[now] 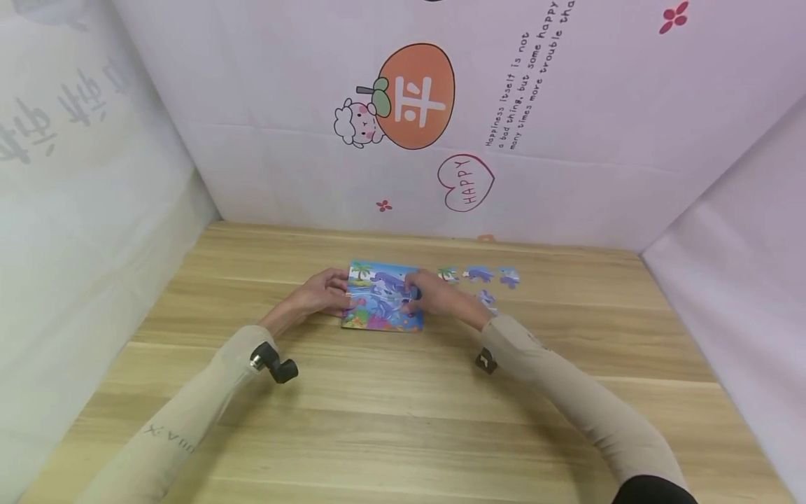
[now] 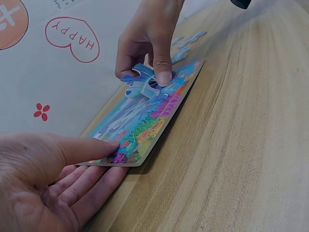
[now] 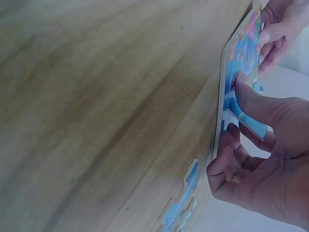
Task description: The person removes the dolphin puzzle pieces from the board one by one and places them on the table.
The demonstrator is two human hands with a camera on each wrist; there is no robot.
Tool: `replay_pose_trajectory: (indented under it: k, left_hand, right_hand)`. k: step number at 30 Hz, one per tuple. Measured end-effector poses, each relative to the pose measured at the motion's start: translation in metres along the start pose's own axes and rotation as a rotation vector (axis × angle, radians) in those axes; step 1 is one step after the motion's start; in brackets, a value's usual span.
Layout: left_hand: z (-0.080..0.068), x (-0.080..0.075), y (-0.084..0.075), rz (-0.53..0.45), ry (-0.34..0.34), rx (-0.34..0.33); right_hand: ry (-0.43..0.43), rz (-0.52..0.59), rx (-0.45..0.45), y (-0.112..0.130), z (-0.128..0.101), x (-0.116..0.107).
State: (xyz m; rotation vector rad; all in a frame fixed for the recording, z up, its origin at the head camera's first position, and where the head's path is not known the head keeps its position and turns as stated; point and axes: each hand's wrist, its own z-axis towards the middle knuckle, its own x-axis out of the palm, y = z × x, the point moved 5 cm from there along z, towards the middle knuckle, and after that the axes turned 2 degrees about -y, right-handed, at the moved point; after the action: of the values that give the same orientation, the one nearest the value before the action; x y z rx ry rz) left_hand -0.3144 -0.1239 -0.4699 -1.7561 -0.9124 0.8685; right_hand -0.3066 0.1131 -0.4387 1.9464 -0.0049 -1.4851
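A jigsaw puzzle board with a picture of dolphins, a palm tree and coral lies on the wooden table. My left hand grips its left edge, thumb on top and fingers underneath, as the left wrist view shows. At the board's right side, my right hand pinches a blue puzzle piece between thumb and fingers. That piece stands tilted up from the board's surface, with a dark gap showing under it. In the right wrist view the raised piece sticks out past the thumb.
Several loose puzzle pieces lie on the table to the right of the board, one of them partly behind my right forearm. A printed white cloth hangs behind the table's far edge, with more cloth at both sides.
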Motion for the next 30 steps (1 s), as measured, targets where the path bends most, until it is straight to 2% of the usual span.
replay_pose_trajectory:
  k: [7, 16, 24, 30]
  left_hand:
    - [0.001, 0.001, 0.001, 0.016, -0.017, -0.018]
    - [0.002, 0.002, 0.001, -0.020, -0.024, -0.018]
    - [0.003, 0.002, 0.002, -0.015, -0.018, -0.003]
    - [0.002, 0.001, 0.002, 0.015, -0.021, -0.004]
  right_hand:
    - [0.037, 0.004, -0.037, 0.001, -0.001, 0.000]
    - [-0.010, -0.001, -0.103, 0.003, -0.007, -0.004]
    - [-0.081, 0.023, -0.088, 0.003, -0.014, -0.010]
    - [-0.104, 0.118, -0.014, -0.007, -0.016, -0.016]
